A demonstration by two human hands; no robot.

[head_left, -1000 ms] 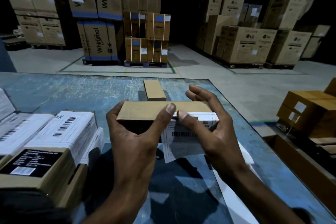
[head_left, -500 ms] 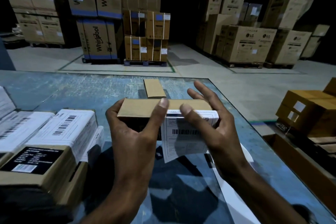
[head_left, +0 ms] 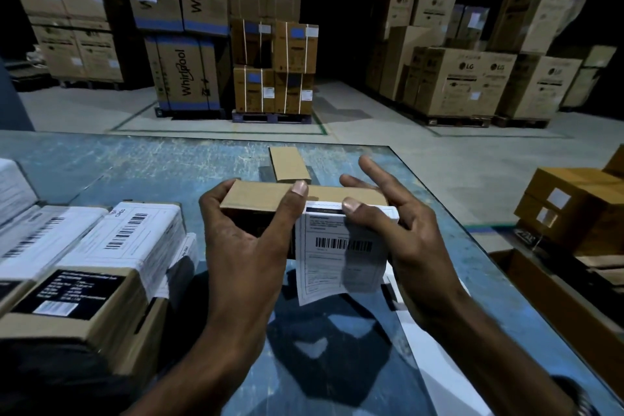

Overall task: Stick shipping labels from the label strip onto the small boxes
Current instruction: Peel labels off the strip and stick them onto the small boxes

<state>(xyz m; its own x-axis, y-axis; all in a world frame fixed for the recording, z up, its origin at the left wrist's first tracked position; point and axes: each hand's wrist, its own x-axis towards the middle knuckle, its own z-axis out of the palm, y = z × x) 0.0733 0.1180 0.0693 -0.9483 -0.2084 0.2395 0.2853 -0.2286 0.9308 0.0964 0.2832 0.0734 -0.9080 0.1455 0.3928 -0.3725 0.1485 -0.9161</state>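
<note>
Cardboard small box (head_left: 266, 194), gripped by the left hand (head_left: 246, 246) above the table (head_left: 135, 165). The shipping label (head_left: 337, 257) now hangs further down its front; the right hand (head_left: 405, 246), fingers lifted, thumb-presses its top edge. Smoothing remains.

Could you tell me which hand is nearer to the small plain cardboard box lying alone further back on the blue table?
Right. The right hand's extended fingers reach just beside the small plain cardboard box; the left hand sits lower, gripping the held brown box.
</note>
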